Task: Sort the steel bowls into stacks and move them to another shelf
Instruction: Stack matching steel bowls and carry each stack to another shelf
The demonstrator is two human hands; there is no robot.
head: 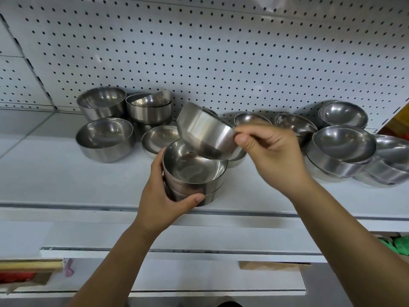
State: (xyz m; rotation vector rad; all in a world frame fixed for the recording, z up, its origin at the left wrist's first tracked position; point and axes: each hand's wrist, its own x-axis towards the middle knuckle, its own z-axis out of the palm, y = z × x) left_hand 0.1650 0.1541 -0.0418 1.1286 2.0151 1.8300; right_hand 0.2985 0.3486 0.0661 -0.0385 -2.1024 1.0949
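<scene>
Steel bowl stack (pixel 194 173) sits mid-shelf (pixel 55 173), the left hand (pixel 163 200) wrapped around its side. At one o'clock above it, the right hand (pixel 270 149) pinches a tilted bowl (pixel 205 131) by its rim.

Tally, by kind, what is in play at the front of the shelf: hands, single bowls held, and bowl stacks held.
Hands: 2, left hand and right hand
Single steel bowl, held tilted: 1
Stack of steel bowls, gripped: 1
Total: 4
</scene>
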